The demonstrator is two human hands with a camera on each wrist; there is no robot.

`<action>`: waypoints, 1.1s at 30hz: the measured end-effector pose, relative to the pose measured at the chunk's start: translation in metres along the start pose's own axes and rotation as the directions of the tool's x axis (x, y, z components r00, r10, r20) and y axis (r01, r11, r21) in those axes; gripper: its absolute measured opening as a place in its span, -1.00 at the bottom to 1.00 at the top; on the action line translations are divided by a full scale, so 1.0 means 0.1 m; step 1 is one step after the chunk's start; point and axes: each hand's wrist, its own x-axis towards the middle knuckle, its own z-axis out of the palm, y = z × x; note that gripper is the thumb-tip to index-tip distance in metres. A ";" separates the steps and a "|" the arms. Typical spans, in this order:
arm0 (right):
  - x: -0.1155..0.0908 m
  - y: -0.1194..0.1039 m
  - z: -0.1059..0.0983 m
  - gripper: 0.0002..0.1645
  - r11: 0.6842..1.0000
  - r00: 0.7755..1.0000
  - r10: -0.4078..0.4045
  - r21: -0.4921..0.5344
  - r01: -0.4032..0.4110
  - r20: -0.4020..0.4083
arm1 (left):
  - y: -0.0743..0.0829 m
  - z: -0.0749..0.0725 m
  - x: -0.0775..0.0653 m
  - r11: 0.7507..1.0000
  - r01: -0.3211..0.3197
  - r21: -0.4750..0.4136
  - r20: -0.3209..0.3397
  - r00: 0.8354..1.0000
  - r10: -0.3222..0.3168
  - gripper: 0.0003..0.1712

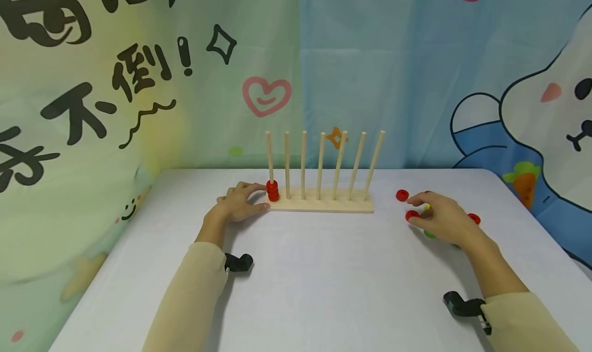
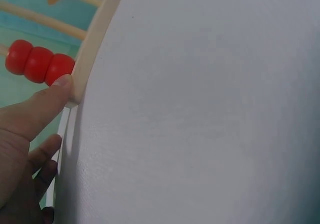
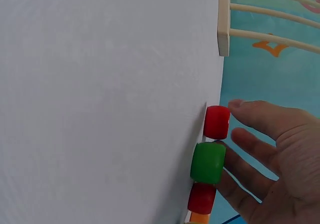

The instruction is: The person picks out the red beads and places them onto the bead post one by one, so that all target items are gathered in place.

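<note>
A pale wooden rack (image 1: pixel 324 206) with several upright pegs stands toward the back of the white table. Three red beads (image 2: pixel 39 62) are stacked on its leftmost peg. My left hand (image 1: pixel 240 202) holds the rack's left end, with the thumb (image 2: pixel 47 102) against the base beside the lowest bead. Over loose beads at the right hovers my right hand (image 1: pixel 441 218), thumb and forefinger spread apart. Closest to its thumb is a red bead (image 3: pixel 217 122), with a green bead (image 3: pixel 208 162) alongside. The hand partly hides other beads.
Another red bead (image 1: pixel 402 195) lies behind the right hand, and one more red bead (image 1: pixel 474 218) to its right. A printed cloth backdrop (image 1: pixel 356 74) hangs behind the white table (image 1: pixel 333 280). Black wrist cameras (image 1: pixel 239 262) sit at both sleeves.
</note>
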 end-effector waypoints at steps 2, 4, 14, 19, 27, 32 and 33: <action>0.01 -0.02 0.00 -0.42 1.000 1.000 0.003 -0.005 -0.003 0.014 | -0.01 0.01 0.00 1.000 -0.002 0.002 -0.005 1.000 0.002 -0.26; 0.01 -0.03 0.01 -0.43 1.000 1.000 0.007 -0.010 -0.006 0.021 | -0.02 0.01 0.00 1.000 -0.004 0.001 -0.010 1.000 0.004 -0.27; 0.02 -0.02 0.03 -0.55 1.000 0.998 -0.012 0.026 0.010 0.066 | -0.01 0.02 0.04 1.000 -0.010 0.014 -0.006 1.000 0.010 -0.27; 0.02 -0.04 0.04 -0.64 0.999 0.999 -0.026 -0.021 0.027 0.041 | 0.00 0.02 0.03 1.000 -0.016 0.015 -0.010 1.000 0.016 -0.26; 0.03 -0.05 0.07 -0.63 1.000 1.000 -0.027 0.003 0.027 0.002 | -0.02 0.03 0.03 1.000 -0.010 0.016 -0.012 1.000 0.010 -0.27; 0.04 -0.07 0.09 -0.65 0.997 0.995 -0.080 0.014 0.081 -0.062 | -0.04 0.03 0.02 1.000 -0.006 0.012 -0.013 1.000 0.006 -0.27; 0.04 -0.07 0.09 -0.65 0.995 0.993 -0.093 0.013 0.094 -0.071 | -0.04 0.03 0.02 1.000 -0.006 0.010 -0.014 1.000 0.006 -0.27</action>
